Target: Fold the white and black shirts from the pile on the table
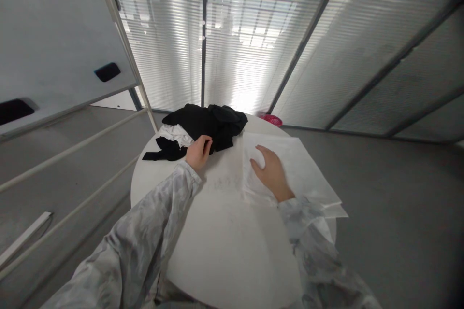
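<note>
My left hand (198, 152) is at the front edge of a heap of black clothing (203, 121), its fingers closed in a pinch on the black cloth. Part of the pinched edge is hidden by the fingers. White crumpled fabric (176, 134) pokes out from under the black pieces, left of that hand. My right hand (271, 173) is open, thumb and fingers apart, over the left part of a flat white bag or sheet (302, 169). Whether its palm touches the white material I cannot tell.
A round white table (232, 251) carries everything. At its far edge shows something pink (271, 119). To the left stands a whiteboard (61, 34) on a frame with pale rails (72, 149). Behind is a translucent ribbed wall (246, 58) with dark posts.
</note>
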`<state>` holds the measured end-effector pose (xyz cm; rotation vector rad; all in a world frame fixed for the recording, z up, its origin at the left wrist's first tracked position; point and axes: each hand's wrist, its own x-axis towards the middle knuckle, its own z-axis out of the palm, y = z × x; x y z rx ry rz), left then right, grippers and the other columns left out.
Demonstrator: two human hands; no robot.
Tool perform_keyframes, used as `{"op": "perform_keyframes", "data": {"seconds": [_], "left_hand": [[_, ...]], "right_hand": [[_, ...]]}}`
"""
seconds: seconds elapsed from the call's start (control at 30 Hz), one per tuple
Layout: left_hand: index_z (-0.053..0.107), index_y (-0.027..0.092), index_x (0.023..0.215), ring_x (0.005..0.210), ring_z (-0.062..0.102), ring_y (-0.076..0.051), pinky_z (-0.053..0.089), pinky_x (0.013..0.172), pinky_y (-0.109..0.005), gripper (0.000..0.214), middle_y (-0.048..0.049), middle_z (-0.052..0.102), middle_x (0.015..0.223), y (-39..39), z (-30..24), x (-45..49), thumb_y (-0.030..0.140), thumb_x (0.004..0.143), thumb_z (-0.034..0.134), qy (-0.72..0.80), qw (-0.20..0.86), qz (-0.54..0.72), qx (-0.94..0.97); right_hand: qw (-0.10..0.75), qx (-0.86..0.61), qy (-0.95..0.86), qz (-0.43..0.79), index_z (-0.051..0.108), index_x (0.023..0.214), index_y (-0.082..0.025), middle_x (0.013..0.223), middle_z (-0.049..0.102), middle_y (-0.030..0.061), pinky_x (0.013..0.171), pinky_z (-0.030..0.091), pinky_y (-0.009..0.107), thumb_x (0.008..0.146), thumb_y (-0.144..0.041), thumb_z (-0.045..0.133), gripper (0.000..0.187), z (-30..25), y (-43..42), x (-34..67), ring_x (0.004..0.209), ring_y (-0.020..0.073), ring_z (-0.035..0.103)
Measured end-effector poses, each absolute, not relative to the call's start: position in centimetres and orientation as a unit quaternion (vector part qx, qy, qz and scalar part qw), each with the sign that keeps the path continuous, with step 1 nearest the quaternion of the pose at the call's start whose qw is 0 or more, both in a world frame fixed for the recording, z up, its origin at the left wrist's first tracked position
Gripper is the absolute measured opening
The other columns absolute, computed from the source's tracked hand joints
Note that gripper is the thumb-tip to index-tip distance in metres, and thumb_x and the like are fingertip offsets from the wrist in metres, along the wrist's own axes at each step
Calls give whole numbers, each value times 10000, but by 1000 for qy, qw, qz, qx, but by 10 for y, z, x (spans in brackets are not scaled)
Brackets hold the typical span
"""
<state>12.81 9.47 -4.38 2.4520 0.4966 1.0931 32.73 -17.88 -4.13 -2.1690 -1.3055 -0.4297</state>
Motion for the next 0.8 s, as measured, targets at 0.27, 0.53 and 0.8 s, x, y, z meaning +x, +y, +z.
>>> {"op": "perform_keyframes", "data": {"seconds": [0.27, 0.53, 0.8], "left_hand": [[746, 230, 1228, 1087, 808, -234, 628, 943, -379, 357, -93, 838, 1182, 81, -41, 126, 429, 1184, 453, -31, 195, 293, 935], [831, 241, 1088, 988, 796, -244, 606, 875, -398, 371, -88, 857, 1081, 81, -42, 128, 431, 1129, 515, -32, 150, 251, 956], [859, 229, 912, 861, 795, -228, 550, 817, -399, 442, -65, 864, 922, 93, -45, 128, 513, 1122, 593, 31, 99, 280, 954]], "right_hand": [[404, -748, -517, -96, 627, 1529, -288, 1477, 732, 122, 1236, 527, 593, 1073, -464, 616, 489, -41, -107, 298, 1386, 358, 674], [386, -782, -479, -101, 574, 1617, -244, 1506, 709, 146, 1220, 532, 616, 1032, -466, 682, 635, -20, -50, 347, 1389, 384, 659], [321, -814, -466, -129, 759, 1395, -200, 1369, 766, 193, 1154, 535, 587, 993, -460, 714, 481, 18, 32, 381, 1264, 398, 654]]}}
